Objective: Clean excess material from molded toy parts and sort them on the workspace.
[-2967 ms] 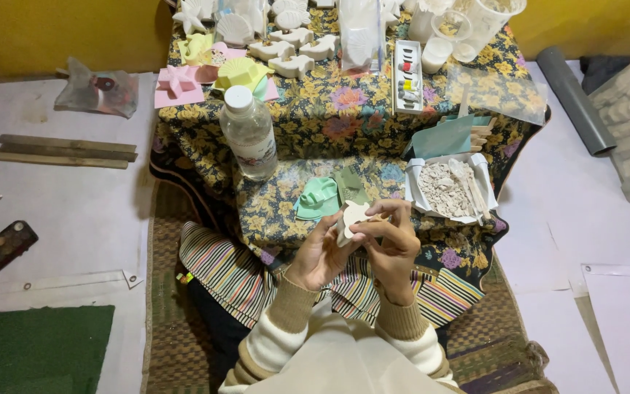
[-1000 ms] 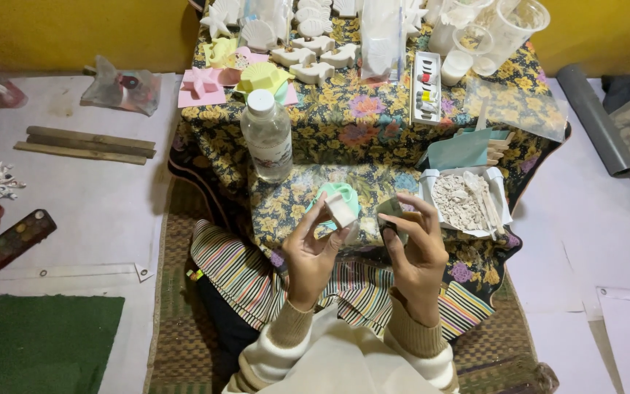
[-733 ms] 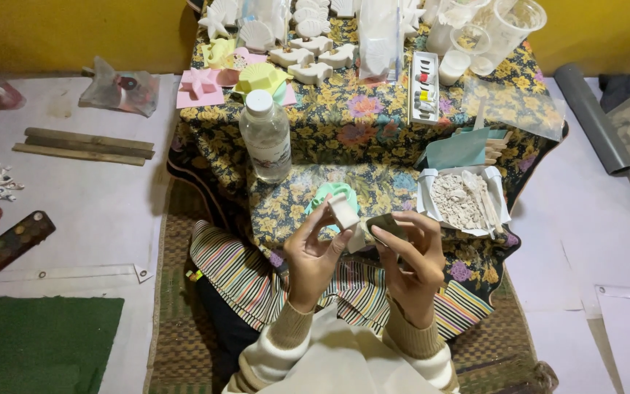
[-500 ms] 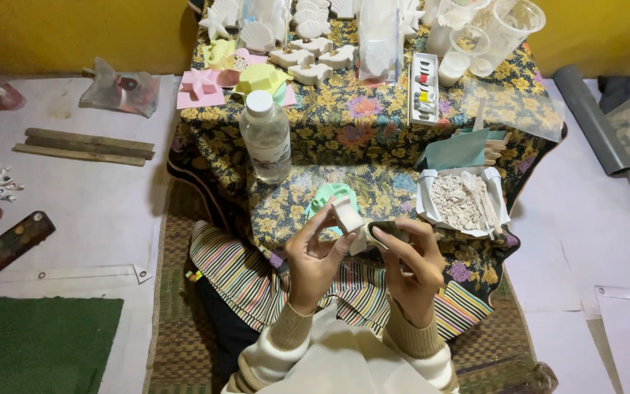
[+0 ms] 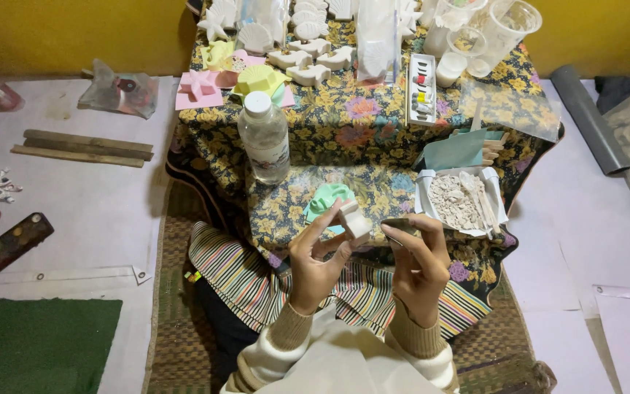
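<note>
Lying at the far left on the floor are a dark paint palette [image 5: 5, 248], a green mat [image 5: 38, 343] and two wooden strips [image 5: 82, 147], none of them near the hands. On the near part of the floral worktop [image 5: 344, 131] a clear bottle [image 5: 264, 138] stands upright, with pink and yellow moulds [image 5: 235, 82] behind it and a row of white cast shapes [image 5: 308, 62] at the far edge, still plain white as far as can be seen. The left hand [image 5: 315, 263] pinches a small white cast piece [image 5: 354, 221] between thumb and fingers, held up above the lap just in front of a mint-green mould [image 5: 327, 198] that lies on the worktop. The right hand [image 5: 418, 266] is just beside it, pinching a small dark flat tool [image 5: 399, 226], perhaps a sanding bit; it appears to be a little apart from the piece. To the right sit a white tray [image 5: 426, 191] of pale crumbs and sticks, a teal card [image 5: 455, 152] and a strip of paint pots [image 5: 421, 91]. By my reading, the piece is out of its mould and being cleaned up; the paints look untouched, so colouring seems left to do.
</note>
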